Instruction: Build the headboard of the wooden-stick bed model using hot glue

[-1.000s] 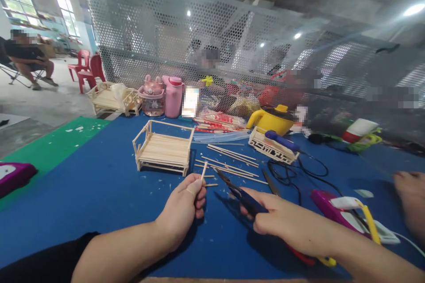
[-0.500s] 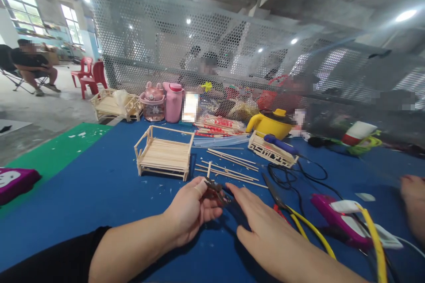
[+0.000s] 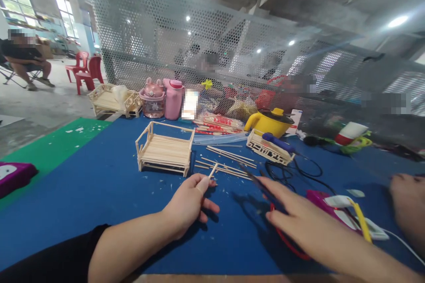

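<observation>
1. Pinching a short pale stick point(image 3: 213, 171) between thumb and forefinger, the left hand point(image 3: 186, 207) holds it just off the near right corner of the small stick frame point(image 3: 166, 149). The stick's free end slants up and away; the other left fingers hang loosely spread.

2. Farther right of the frame, the right hand point(image 3: 292, 208) is wrapped around a dark pointed tool point(image 3: 251, 177). Tool and stick are apart. I cannot tell whether the blades are parted: blur and the hand hide them.

3. Judging from this pose, careful work on the stick calls for a pinch close to the spot being worked, so thin wood does not flex. Curling the loose left fingers out of the blades' line would be safer, and setting the tool square across the stick should leave a cleaner end.

4. Loose long sticks point(image 3: 232, 156) lie just right of the frame; a low sweep of the tool could scatter them.

5. Beyond those, still right of the frame, a smaller stick piece point(image 3: 267, 152) bears a blue-handled tool point(image 3: 278, 142). Its black cord point(image 3: 282, 174) loops near the right hand and could snag.
</observation>
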Demonstrator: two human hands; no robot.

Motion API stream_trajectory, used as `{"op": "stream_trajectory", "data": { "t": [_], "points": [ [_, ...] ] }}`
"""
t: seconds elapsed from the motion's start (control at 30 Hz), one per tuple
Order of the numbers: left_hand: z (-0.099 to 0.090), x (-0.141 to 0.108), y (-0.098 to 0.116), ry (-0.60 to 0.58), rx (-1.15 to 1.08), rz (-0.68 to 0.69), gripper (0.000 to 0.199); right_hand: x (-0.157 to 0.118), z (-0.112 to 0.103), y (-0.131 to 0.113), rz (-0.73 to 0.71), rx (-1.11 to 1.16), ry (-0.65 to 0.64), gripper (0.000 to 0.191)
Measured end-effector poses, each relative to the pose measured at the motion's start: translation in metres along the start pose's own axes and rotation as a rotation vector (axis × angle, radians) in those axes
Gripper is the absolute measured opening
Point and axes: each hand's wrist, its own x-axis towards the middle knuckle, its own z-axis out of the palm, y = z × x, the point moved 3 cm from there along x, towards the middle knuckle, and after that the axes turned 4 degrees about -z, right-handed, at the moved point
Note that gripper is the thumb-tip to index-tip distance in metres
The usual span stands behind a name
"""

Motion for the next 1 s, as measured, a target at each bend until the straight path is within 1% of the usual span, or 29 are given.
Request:
{"op": "stream_trajectory", "data": {
  "t": [0.07, 0.1, 0.2, 0.27, 0.43, 0.53, 0.63, 0.77, 1.0],
  "points": [
    [0.0, 0.001, 0.0, 0.0, 0.01, 0.06, 0.022, 0.0, 0.017, -0.013, 0.014, -0.051, -0.089, 0.065],
    [0.0, 0.001, 0.0, 0.0, 0.008, 0.083, 0.023, 0.001, 0.022, -0.019, 0.035, -0.07, -0.119, 0.066],
    [0.0, 0.0, 0.001, -0.009, 0.002, 0.106, 0.027, 0.006, 0.028, -0.033, 0.059, -0.097, -0.208, 0.068],
    [0.001, -0.002, 0.002, -0.017, -0.004, 0.108, 0.027, 0.009, 0.028, -0.037, 0.04, -0.086, -0.238, 0.068],
    [0.002, -0.003, 0.003, -0.038, -0.017, 0.108, 0.026, 0.011, 0.032, -0.037, 0.013, -0.04, -0.248, 0.07],
    [0.003, -0.002, 0.001, -0.066, -0.009, 0.114, 0.029, 0.011, 0.031, -0.037, -0.031, -0.008, -0.205, 0.067],
    [0.003, -0.001, -0.001, -0.069, -0.015, 0.126, 0.029, 0.01, 0.029, -0.037, -0.069, 0.014, -0.172, 0.066],
    [0.003, -0.001, -0.002, -0.091, -0.011, 0.158, 0.027, 0.011, 0.029, -0.034, -0.06, 0.021, -0.184, 0.068],
    [0.004, -0.002, -0.002, -0.119, -0.021, 0.149, 0.024, 0.012, 0.029, -0.035, -0.053, 0.001, -0.192, 0.068]
  ]
}}
